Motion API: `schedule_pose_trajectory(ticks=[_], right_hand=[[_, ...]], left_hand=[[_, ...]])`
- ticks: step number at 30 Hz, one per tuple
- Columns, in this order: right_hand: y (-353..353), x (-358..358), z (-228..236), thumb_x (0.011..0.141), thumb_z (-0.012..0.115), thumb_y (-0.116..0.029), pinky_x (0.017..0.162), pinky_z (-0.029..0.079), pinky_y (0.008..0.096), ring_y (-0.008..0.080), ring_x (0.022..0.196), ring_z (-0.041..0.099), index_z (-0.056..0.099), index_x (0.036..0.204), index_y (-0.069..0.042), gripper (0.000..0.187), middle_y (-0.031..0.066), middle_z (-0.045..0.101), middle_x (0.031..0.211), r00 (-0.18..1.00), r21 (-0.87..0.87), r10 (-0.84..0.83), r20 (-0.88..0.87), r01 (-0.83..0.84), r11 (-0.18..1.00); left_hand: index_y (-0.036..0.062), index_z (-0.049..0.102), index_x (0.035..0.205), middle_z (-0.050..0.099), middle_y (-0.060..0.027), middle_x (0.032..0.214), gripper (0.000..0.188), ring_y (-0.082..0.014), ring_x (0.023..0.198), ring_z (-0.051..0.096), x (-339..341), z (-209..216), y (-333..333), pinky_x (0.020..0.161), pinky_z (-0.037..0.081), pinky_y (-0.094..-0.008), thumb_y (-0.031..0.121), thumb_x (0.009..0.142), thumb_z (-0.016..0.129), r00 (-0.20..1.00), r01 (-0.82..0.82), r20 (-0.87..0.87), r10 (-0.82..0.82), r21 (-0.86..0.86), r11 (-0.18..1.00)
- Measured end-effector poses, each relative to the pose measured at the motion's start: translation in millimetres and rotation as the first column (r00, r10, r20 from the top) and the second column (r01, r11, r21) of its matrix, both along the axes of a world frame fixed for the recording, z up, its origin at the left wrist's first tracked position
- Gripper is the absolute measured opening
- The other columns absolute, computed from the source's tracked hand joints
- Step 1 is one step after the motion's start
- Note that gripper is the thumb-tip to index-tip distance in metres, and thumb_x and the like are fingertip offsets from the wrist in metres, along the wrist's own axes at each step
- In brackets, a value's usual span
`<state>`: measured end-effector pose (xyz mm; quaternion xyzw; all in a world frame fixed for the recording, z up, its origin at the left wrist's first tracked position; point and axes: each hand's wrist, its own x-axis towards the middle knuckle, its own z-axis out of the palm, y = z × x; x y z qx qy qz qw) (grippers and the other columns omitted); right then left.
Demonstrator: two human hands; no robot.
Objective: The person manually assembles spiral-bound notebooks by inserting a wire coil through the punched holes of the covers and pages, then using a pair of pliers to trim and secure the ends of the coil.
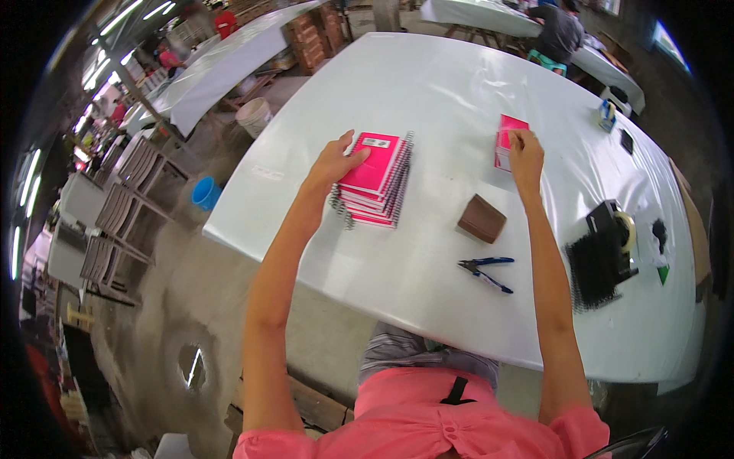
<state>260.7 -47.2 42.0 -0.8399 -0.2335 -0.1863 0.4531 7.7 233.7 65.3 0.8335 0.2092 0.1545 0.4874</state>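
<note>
A pile of pink spiral notebooks (372,172) stands near the table's left side, its wire bindings poking out unevenly on both sides. Against its upper left edge lies my left hand (335,162), thumb resting on the top cover and fingers stretched out straight. Farther right is a smaller stack of pink booklets (504,141). My right hand (527,151) has its fingers closed at the right edge of that stack, pinching a pink booklet there; the fingertips are partly hidden. Between my arms are a brown block (482,219) and blue-handled pliers (489,273).
Right of my right arm lie black wire coils (591,269) beside a black tape dispenser (618,233). A small blue-and-white item (606,116) sits at the far right of the white table (428,84). A blue bucket (206,193) and stacked chairs (122,206) stand left. People sit at tables beyond.
</note>
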Motion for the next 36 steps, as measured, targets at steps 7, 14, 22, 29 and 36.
schedule_pose_trajectory(ticks=[7,14,22,29,36], right_hand=[[113.5,-162.7,-47.2,0.101,0.04,-0.041,0.116,0.019,0.0401,0.0413,0.141,0.023,0.02,0.141,0.017,0.074,0.035,0.022,0.149,0.753,0.259,0.593,-0.287,-0.535,0.804],[116.5,-170.7,-36.0,0.096,0.049,-0.051,0.118,0.015,0.0412,0.0367,0.144,0.021,0.014,0.148,0.007,0.085,0.0259,0.019,0.155,0.751,0.195,0.544,-0.375,-0.51,0.838],[-6.0,73.0,-27.5,0.074,0.072,-0.059,0.092,0.047,0.0467,0.0344,0.111,0.058,0.056,0.111,0.005,0.076,0.0252,0.059,0.117,0.876,-0.37,-0.482,0.005,0.449,0.813],[-22.3,112.9,-35.3,0.067,0.084,-0.036,0.074,0.052,0.0381,0.0292,0.079,0.066,0.058,0.09,0.001,0.051,0.0169,0.067,0.085,0.889,-0.281,-0.284,-0.359,0.187,0.941],[-40.0,62.1,10.8,0.073,0.077,-0.013,0.07,0.05,0.0337,0.0209,0.072,0.063,0.062,0.093,0.0,0.028,0.0106,0.065,0.076,0.999,0.071,0.02,-0.025,-0.018,0.997]], left_hand=[[-0.0078,0.056,0.123,0.066,-0.0228,0.112,0.042,-0.0293,0.105,0.064,20.3,-26.6,31.1,0.084,0.05,-0.0376,0.024,0.095,0.052,0.999,0.015,-0.039,-0.025,-0.237,0.971],[-0.0013,0.045,0.139,0.053,-0.0166,0.136,0.049,-0.0216,0.116,0.056,2.3,-39.9,43.6,0.097,0.045,-0.0341,0.021,0.096,0.055,0.992,-0.119,-0.072,0.106,-0.209,0.971],[0.0078,0.035,0.146,0.035,-0.0283,0.146,0.064,-0.0417,0.136,0.035,-19.7,13.2,-11.5,0.115,0.026,-0.0436,0.02,0.088,0.062,0.931,-0.336,0.248,0.268,0.298,0.893],[0.0092,0.033,0.147,0.033,-0.0237,0.149,0.067,-0.0492,0.138,0.025,-30.4,10.7,-56.3,0.116,0.019,-0.0487,0.011,0.087,0.061,0.923,-0.225,0.375,0.088,0.339,0.913],[0.0168,0.026,0.151,0.02,-0.0178,0.157,0.084,-0.0427,0.145,0.008,-40.5,25.2,-134.2,0.116,0.02,-0.0471,0.013,0.081,0.072,0.941,-0.163,0.337,0.013,0.42,0.893]])
